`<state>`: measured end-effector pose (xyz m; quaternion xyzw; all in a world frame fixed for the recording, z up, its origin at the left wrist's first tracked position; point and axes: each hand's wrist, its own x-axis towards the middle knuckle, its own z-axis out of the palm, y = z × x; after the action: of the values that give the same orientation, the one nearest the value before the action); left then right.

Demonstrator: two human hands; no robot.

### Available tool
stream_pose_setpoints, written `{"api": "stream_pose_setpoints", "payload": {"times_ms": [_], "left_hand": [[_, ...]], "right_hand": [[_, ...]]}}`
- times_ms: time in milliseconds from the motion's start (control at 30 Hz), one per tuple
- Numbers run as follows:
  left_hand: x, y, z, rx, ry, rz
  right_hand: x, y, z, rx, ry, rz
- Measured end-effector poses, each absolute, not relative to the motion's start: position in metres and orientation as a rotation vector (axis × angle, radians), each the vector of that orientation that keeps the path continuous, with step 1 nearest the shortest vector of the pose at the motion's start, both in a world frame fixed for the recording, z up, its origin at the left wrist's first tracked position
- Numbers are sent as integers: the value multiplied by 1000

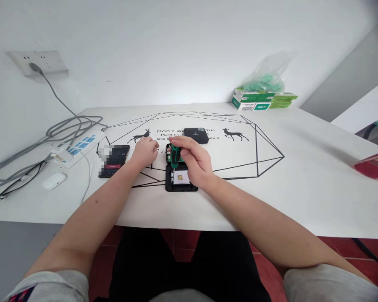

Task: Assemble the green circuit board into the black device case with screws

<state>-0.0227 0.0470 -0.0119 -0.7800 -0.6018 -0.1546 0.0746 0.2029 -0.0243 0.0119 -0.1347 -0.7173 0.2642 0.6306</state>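
My right hand (198,162) is closed around a green and black screwdriver (175,156), its shaft slanting down over an opened black device. The device's upper half (169,158) shows a green circuit board, partly hidden by the hand and tool. Its lower half (168,184) is a black frame with a white panel and a small gold square (179,178). Left of the device, my left hand (145,152) rests low over the table with loosely bent fingers apart. Near its fingertips lie tiny dark parts (162,152), perhaps screws.
Behind the device lies a black rectangular cover (196,135). A phone (114,161) is at left, with a power strip (83,147), grey cables (55,130), a white case (54,181) and glasses (22,181). Green boxes (253,98) stand at the back right; a red box (374,165) sits far right.
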Motion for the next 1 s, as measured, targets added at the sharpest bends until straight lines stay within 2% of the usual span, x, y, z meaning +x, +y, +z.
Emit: {"api": "stream_pose_setpoints", "payload": {"times_ms": [133, 333, 567, 800, 1000], "left_hand": [[-23, 47, -19, -2356, -1824, -473], [-24, 51, -26, -2357, -1816, -475], [-27, 59, -28, -2348, -1842, -507], [-25, 58, -24, -2350, -1858, -515], [-20, 55, -22, -2340, -1844, -477]], "right_hand": [[203, -21, 14, -310, -1638, 443], [201, -22, 13, -392, -1625, 393], [202, -20, 14, -395, -1584, 495], [195, -20, 8, -427, -1466, 828], [200, -24, 13, -420, -1501, 760]]}}
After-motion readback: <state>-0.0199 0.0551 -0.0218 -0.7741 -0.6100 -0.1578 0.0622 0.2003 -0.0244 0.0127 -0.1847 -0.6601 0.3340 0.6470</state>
